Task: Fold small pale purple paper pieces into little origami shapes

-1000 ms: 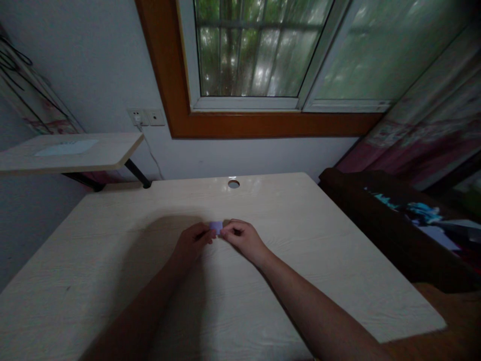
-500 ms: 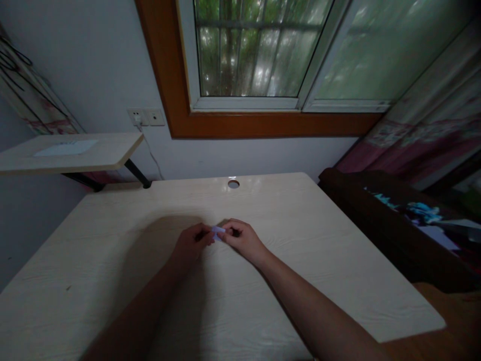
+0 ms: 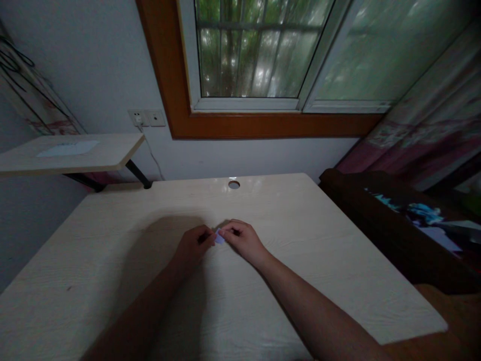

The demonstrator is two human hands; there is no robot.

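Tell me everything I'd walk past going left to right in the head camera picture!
Dark cables → wall sockets → left hand → small light purple piece → right hand → blue crumpled bundle.

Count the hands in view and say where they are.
2: the left hand and right hand, close together over the desk, at a small purple piece. No others show.

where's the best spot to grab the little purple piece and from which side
Probably its near edge, pinched lightly from the near side: the small, thin-looking purple piece sits between the left hand and the right hand, which crowd its sides, while its near edge shows uncovered. Its exact shape is unclear.
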